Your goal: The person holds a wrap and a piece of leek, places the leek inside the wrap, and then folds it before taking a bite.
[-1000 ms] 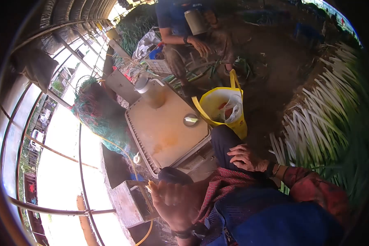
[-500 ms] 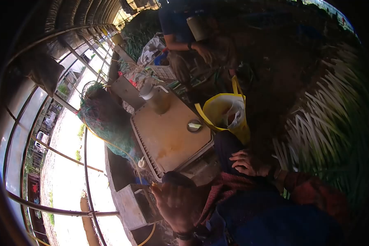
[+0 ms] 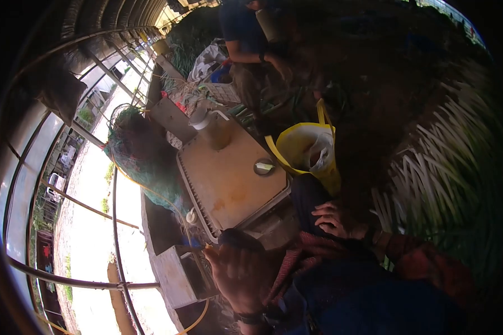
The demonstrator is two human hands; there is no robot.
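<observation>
My left hand (image 3: 237, 279) rests on my left knee in shadow, its thumb apart from the fingers and nothing visible in it. On my other knee lies my right hand (image 3: 336, 220), empty, with fingers loosely spread. A pale brown board or lid (image 3: 229, 184) lies in front of my knees. On it stand a cloudy plastic jug (image 3: 218, 134) and a small dark round dish (image 3: 264, 167) with a pale green piece inside. Close beyond my right knee is a yellow bag (image 3: 293, 146) with a whitish lining.
Another person (image 3: 245, 33) sits beyond the board, beside a pale crate (image 3: 222, 92). Long green-and-white stalks (image 3: 436, 167) lie in a heap at the right. A green net bundle (image 3: 145, 162) and a wooden box (image 3: 176, 276) are at the left, by metal frame pipes.
The other person's raised hand now shows at the top edge, near the container there. My hands stay on my knees; the view has shifted slightly.
</observation>
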